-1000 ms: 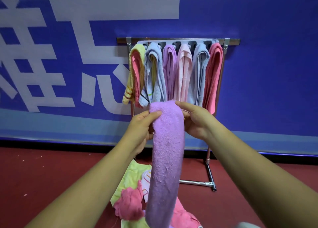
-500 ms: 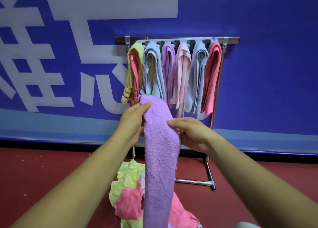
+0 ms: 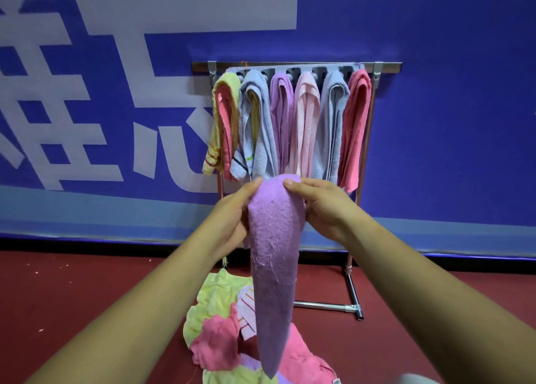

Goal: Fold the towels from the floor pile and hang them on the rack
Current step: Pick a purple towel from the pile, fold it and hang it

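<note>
A folded purple towel (image 3: 274,256) hangs long and narrow in front of me, tapering to a point below. My left hand (image 3: 232,215) grips its upper left edge with the thumb over the top. My right hand (image 3: 322,206) grips the upper right edge the same way. Behind stands the metal rack (image 3: 374,73), its top bar carrying several folded towels: yellow-and-pink, blue, purple, light pink, blue and coral. The floor pile (image 3: 214,334) of yellow, pink and striped towels lies under the hanging towel.
A blue banner wall with large white characters (image 3: 116,64) runs right behind the rack. The rack's foot bar (image 3: 327,306) crosses the red floor (image 3: 72,296) to the right of the pile.
The towel's top and both hands shifted left half a second ago and have come back to the middle. My right hand, which had dropped lower on the towel, is back at its top edge.
</note>
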The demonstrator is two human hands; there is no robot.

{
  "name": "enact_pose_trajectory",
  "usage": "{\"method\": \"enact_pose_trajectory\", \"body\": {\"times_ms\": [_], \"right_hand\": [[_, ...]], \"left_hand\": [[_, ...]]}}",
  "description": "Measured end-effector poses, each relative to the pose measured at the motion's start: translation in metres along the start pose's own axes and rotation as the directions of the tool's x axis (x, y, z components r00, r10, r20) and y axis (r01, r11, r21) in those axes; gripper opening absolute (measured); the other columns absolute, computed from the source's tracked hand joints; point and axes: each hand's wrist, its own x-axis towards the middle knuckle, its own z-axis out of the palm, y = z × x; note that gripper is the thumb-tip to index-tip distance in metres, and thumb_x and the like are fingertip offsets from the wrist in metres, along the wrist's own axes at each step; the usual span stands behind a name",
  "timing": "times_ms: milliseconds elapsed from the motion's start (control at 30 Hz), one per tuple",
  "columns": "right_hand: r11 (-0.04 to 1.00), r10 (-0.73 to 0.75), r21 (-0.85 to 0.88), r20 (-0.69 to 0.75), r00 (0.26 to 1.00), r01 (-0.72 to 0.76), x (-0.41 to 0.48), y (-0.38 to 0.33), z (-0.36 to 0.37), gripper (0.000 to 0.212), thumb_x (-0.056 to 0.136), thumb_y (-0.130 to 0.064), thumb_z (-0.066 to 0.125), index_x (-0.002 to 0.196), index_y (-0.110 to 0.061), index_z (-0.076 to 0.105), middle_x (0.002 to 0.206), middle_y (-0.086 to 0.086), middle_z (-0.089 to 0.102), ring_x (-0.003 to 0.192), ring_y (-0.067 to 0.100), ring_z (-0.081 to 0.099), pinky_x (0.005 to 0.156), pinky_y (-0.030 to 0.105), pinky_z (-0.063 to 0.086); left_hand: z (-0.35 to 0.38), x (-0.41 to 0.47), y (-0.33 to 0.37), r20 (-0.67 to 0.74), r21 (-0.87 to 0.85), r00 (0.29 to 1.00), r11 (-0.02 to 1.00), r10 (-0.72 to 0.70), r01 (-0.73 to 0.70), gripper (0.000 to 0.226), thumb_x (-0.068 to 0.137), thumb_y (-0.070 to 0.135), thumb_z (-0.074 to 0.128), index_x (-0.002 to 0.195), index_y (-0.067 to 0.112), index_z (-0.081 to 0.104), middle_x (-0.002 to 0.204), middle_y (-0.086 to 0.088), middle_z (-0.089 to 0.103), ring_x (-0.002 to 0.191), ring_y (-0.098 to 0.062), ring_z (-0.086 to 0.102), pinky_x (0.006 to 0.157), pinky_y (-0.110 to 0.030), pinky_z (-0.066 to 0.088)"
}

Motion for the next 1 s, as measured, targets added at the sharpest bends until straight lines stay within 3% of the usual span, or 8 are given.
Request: {"method": "enact_pose_trajectory", "body": {"times_ms": [167, 267, 367, 500, 667, 800, 867, 1000], "right_hand": [[0.998, 0.035, 0.062, -0.084, 0.996, -0.030, 0.003, -0.014, 0.003, 0.011, 0.092, -0.010, 0.069, 0.097, -0.001, 0.073, 0.088, 0.012, 0.077, 0.080, 0.022, 0.073, 0.075, 0.033, 0.060], [0.994, 0.050, 0.100, -0.123, 0.991, -0.038, 0.003, -0.016, 0.003, 0.012, 0.092, -0.009, 0.069, 0.097, 0.002, 0.072, 0.093, 0.016, 0.076, 0.087, 0.026, 0.074, 0.083, 0.037, 0.059], [0.978, 0.104, 0.187, -0.077, 0.992, -0.088, 0.000, -0.012, 0.001, 0.028, 0.092, -0.021, 0.070, 0.108, 0.003, 0.071, 0.105, 0.016, 0.074, 0.100, 0.027, 0.070, 0.098, 0.040, 0.053], [0.968, 0.227, 0.098, 0.057, 0.972, -0.231, -0.008, 0.002, -0.009, 0.028, 0.089, -0.039, 0.068, 0.099, -0.014, 0.073, 0.081, 0.003, 0.068, 0.076, 0.019, 0.062, 0.083, 0.035, 0.047], [0.985, 0.148, 0.077, 0.047, 0.988, -0.152, -0.012, 0.011, -0.013, 0.014, 0.090, -0.007, 0.067, 0.100, 0.001, 0.073, 0.099, 0.016, 0.074, 0.081, 0.022, 0.071, 0.089, 0.039, 0.052], [0.993, 0.099, 0.071, -0.031, 0.995, -0.096, -0.009, 0.005, -0.006, 0.010, 0.092, -0.001, 0.065, 0.091, 0.000, 0.074, 0.088, 0.014, 0.076, 0.072, 0.020, 0.072, 0.071, 0.031, 0.059], [0.986, 0.106, 0.136, -0.082, 0.991, -0.094, -0.007, 0.001, -0.001, 0.015, 0.092, 0.000, 0.064, 0.103, 0.007, 0.072, 0.093, 0.018, 0.075, 0.073, 0.022, 0.073, 0.068, 0.030, 0.060], [0.944, 0.163, 0.316, -0.184, 0.969, -0.099, -0.001, -0.008, 0.005, 0.019, 0.093, 0.002, 0.063, 0.110, 0.009, 0.068, 0.087, 0.020, 0.073, 0.066, 0.024, 0.073, 0.057, 0.030, 0.059]], "left_hand": [[-0.020, 0.000, -0.021, 0.042, 0.375, 0.996, 0.923, 0.078, -0.088, 0.026, 0.087, 0.021, 0.073, 0.109, 0.007, 0.073, 0.108, -0.011, 0.075, 0.106, -0.030, 0.070, 0.096, -0.043, 0.053], [-0.016, 0.000, -0.017, -0.016, 0.290, 0.992, 0.950, 0.125, -0.115, 0.017, 0.088, 0.016, 0.071, 0.103, 0.008, 0.074, 0.103, -0.010, 0.076, 0.096, -0.024, 0.071, 0.084, -0.036, 0.055], [-0.005, 0.005, -0.009, -0.056, 0.149, 0.990, 0.982, 0.128, -0.119, 0.021, 0.088, 0.012, 0.070, 0.108, 0.005, 0.073, 0.106, -0.015, 0.075, 0.094, -0.024, 0.071, 0.086, -0.038, 0.056], [0.003, 0.013, -0.002, -0.102, 0.094, 0.984, 0.987, 0.143, -0.134, 0.021, 0.090, 0.011, 0.069, 0.109, 0.003, 0.071, 0.103, -0.017, 0.075, 0.091, -0.027, 0.072, 0.082, -0.038, 0.058], [0.000, 0.018, -0.001, -0.126, 0.130, 0.978, 0.980, 0.166, -0.149, 0.021, 0.091, 0.007, 0.066, 0.111, 0.000, 0.070, 0.105, -0.021, 0.073, 0.092, -0.029, 0.071, 0.087, -0.040, 0.057], [-0.002, 0.017, -0.002, -0.105, 0.088, 0.985, 0.988, 0.135, -0.126, 0.024, 0.093, 0.005, 0.061, 0.115, -0.002, 0.068, 0.109, -0.022, 0.072, 0.100, -0.029, 0.070, 0.094, -0.040, 0.054], [-0.001, 0.014, -0.003, -0.048, 0.049, 0.993, 0.993, 0.108, -0.105, 0.026, 0.094, 0.005, 0.059, 0.118, -0.004, 0.066, 0.111, -0.022, 0.072, 0.105, -0.029, 0.069, 0.097, -0.040, 0.052], [-0.006, 0.005, -0.013, 0.054, 0.226, 0.998, 0.973, 0.031, -0.042, 0.018, 0.095, 0.010, 0.060, 0.107, 0.002, 0.070, 0.096, -0.009, 0.076, 0.083, -0.016, 0.070, 0.073, -0.025, 0.055]]}}
